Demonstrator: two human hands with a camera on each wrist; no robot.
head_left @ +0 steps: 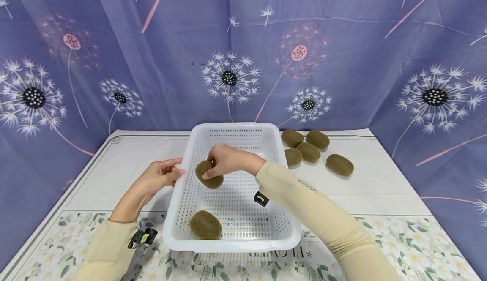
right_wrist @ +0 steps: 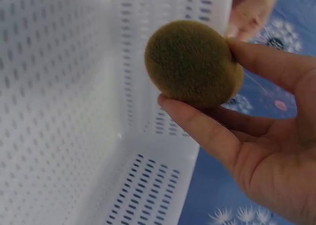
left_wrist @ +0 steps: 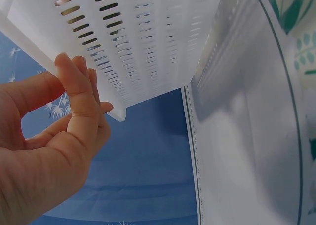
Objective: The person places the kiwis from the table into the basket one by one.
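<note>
A white perforated plastic basket (head_left: 243,244) stands on the table. My right hand (head_left: 228,161) reaches into its left part and grips a brown fuzzy kiwi (head_left: 211,181) between thumb and fingers. The right wrist view shows that kiwi (right_wrist: 192,62) held close to the basket wall (right_wrist: 133,52). At the basket's left rim, my left hand (head_left: 160,176) holds the edge with thumb and fingertips. From the left wrist, the left hand (left_wrist: 69,121) appears under the rim, against the slotted wall (left_wrist: 143,42). Another kiwi (head_left: 206,225) lies in the basket's near left corner.
Several kiwis (head_left: 309,152) lie grouped on the table right of the basket, with a single kiwi (head_left: 340,165) a little apart. A white and floral cloth (head_left: 384,188) covers the table. A purple dandelion-print curtain (head_left: 171,61) hangs behind and at both sides.
</note>
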